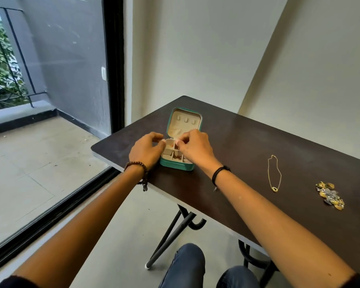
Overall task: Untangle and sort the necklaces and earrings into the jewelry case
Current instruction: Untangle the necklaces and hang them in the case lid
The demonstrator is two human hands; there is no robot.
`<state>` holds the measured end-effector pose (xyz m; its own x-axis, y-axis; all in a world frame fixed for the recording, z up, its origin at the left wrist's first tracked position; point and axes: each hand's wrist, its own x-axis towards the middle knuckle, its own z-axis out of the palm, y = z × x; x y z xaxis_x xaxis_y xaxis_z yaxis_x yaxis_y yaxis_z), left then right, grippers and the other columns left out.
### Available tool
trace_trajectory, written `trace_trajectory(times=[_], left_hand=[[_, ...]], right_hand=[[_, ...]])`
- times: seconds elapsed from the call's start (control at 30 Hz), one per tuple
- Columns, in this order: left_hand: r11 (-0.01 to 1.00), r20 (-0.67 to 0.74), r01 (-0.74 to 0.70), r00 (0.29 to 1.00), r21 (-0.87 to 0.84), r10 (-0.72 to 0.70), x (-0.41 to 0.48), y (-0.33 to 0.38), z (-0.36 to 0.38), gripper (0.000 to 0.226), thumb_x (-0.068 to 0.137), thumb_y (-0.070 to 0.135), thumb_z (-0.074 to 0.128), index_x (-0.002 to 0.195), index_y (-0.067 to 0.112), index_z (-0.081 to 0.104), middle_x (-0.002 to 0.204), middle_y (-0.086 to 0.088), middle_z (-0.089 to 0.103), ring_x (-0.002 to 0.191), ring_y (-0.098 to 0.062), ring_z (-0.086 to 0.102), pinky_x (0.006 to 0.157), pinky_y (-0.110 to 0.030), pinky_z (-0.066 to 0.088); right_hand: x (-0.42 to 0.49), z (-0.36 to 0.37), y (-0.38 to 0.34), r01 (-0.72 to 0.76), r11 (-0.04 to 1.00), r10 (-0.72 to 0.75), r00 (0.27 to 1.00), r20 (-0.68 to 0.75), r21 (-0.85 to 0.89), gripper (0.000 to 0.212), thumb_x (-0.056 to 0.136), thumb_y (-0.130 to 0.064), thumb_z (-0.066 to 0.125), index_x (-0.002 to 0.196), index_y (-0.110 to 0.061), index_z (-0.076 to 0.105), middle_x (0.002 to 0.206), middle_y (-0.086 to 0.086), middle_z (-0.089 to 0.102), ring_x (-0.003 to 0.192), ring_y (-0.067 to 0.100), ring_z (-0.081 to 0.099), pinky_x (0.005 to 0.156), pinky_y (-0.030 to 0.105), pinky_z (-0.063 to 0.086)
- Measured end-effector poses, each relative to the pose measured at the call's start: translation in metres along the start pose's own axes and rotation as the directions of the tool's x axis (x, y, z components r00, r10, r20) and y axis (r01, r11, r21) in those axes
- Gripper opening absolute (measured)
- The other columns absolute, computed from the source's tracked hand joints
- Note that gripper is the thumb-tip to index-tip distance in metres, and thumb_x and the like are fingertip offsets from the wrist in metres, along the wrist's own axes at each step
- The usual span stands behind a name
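A glass sliding door with a black frame (50, 100) fills the left side, and the dark brown rectangular table (237, 142) stands just beside it. The left hand (147, 149), with a brown wooden bead bracelet (136, 166) on its wrist, has its fingers curled and holds the left rim of the small teal jewelry case (176, 165). The case sits near the table's left end, its cream-lined lid (184, 121) tilted back and open. The tray below is divided into small cream compartments, and bits of gold show in two of them. The right hand (192, 147), wearing a thin black cord wristband (220, 171), hovers over the back compartments with thumb and forefinger pinched together. Whether anything sits in that pinch is too small to tell.

Well apart to the right, a thin gold chain necklace with a small pendant (275, 188) lies on the tabletop in a loose, narrow loop. Further right, near the table's front edge, a tangled heap of gold and silver earrings (329, 195) lies on the wood. The person's knees in blue jeans (187, 265) show below the table.
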<state>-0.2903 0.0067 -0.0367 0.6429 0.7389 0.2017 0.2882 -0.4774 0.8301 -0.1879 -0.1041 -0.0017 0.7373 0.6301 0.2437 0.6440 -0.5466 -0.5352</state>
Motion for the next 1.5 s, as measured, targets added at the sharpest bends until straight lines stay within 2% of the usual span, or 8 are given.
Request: trace_trajectory(times=[0.13, 0.3, 0.6, 0.73, 0.87, 1.0, 1.2, 1.5], left_hand=[[1.000, -0.010, -0.007, 1.000, 0.010, 0.007, 0.001, -0.007, 0.002, 0.027, 0.100, 0.042, 0.052, 0.122, 0.034, 0.065, 0.118, 0.006, 0.069, 0.093, -0.006, 0.061, 0.076, -0.029, 0.058], [1.000, -0.024, -0.012, 1.000, 0.015, 0.012, 0.001, -0.009, 0.002, 0.027, 0.099, 0.042, 0.052, 0.122, 0.035, 0.066, 0.117, 0.007, 0.070, 0.093, -0.005, 0.061, 0.078, -0.030, 0.059], [1.000, -0.025, -0.004, 1.000, 0.002, 0.004, -0.002, -0.008, 0.003, 0.026, 0.099, 0.043, 0.052, 0.119, 0.034, 0.067, 0.113, 0.007, 0.071, 0.095, -0.009, 0.068, 0.074, -0.029, 0.060], [0.999, -0.007, 0.002, 1.000, -0.041, -0.002, -0.001, -0.007, 0.002, 0.026, 0.098, 0.042, 0.055, 0.121, 0.033, 0.065, 0.118, 0.007, 0.067, 0.097, -0.007, 0.063, 0.080, -0.032, 0.059], [0.983, -0.039, -0.077, 0.997, -0.166, 0.072, -0.004, 0.003, -0.001, 0.024, 0.098, 0.027, 0.057, 0.121, 0.029, 0.064, 0.123, 0.007, 0.062, 0.104, -0.006, 0.061, 0.079, -0.025, 0.059], [0.914, 0.109, -0.081, 0.985, -0.397, 0.135, -0.016, 0.040, -0.004, 0.026, 0.103, 0.025, 0.051, 0.125, 0.022, 0.064, 0.120, 0.008, 0.066, 0.082, 0.006, 0.066, 0.063, -0.013, 0.055], [0.827, 0.423, 0.122, 0.894, -0.548, 0.148, -0.033, 0.078, 0.003, 0.032, 0.104, 0.037, 0.043, 0.103, 0.022, 0.071, 0.094, 0.005, 0.075, 0.091, -0.005, 0.071, 0.096, -0.028, 0.052], [0.787, 0.528, 0.169, 0.820, -0.593, 0.221, -0.045, 0.098, 0.014, 0.015, 0.095, 0.019, 0.061, 0.103, 0.013, 0.072, 0.092, -0.002, 0.074, 0.084, -0.010, 0.071, 0.075, -0.021, 0.057]], right_hand=[[0.005, 0.015, -0.004, -0.058, 0.996, 0.054, 0.997, -0.060, -0.070, 0.022, 0.094, -0.032, 0.066, 0.085, -0.016, 0.078, 0.093, 0.003, 0.075, 0.089, 0.023, 0.069, 0.063, 0.032, 0.053], [0.009, 0.022, -0.010, -0.103, 0.985, 0.086, 0.989, -0.124, -0.135, 0.022, 0.091, -0.037, 0.066, 0.088, -0.018, 0.075, 0.095, 0.001, 0.074, 0.091, 0.025, 0.069, 0.071, 0.035, 0.053], [0.009, 0.006, -0.006, 0.015, 0.999, -0.014, 0.999, 0.039, -0.029, 0.021, 0.089, -0.026, 0.064, 0.074, -0.014, 0.074, 0.080, 0.001, 0.073, 0.082, 0.020, 0.068, 0.068, 0.041, 0.059], [0.004, -0.011, -0.003, 0.045, 0.996, -0.052, 0.994, 0.098, 0.081, 0.024, 0.093, -0.021, 0.062, 0.075, -0.008, 0.073, 0.075, 0.001, 0.071, 0.070, 0.010, 0.063, 0.062, 0.032, 0.051], [-0.003, -0.036, 0.001, -0.061, 0.913, -0.004, 0.988, 0.157, 0.403, 0.021, 0.096, -0.017, 0.062, 0.081, -0.007, 0.071, 0.088, 0.011, 0.077, 0.087, 0.025, 0.074, 0.080, 0.035, 0.060], [-0.017, -0.070, 0.000, -0.130, 0.772, -0.041, 0.967, 0.253, 0.622, 0.019, 0.103, -0.012, 0.056, 0.092, -0.002, 0.067, 0.089, 0.015, 0.074, 0.084, 0.024, 0.073, 0.076, 0.028, 0.060], [-0.033, -0.109, 0.015, -0.115, 0.766, -0.088, 0.956, 0.280, 0.633, 0.024, 0.102, -0.020, 0.061, 0.107, 0.002, 0.065, 0.083, 0.009, 0.073, 0.075, 0.019, 0.071, 0.073, 0.028, 0.059], [-0.060, -0.142, 0.043, -0.083, 0.790, -0.078, 0.969, 0.234, 0.607, 0.022, 0.098, -0.027, 0.066, 0.096, -0.005, 0.071, 0.083, 0.008, 0.073, 0.076, 0.019, 0.072, 0.071, 0.026, 0.058]])
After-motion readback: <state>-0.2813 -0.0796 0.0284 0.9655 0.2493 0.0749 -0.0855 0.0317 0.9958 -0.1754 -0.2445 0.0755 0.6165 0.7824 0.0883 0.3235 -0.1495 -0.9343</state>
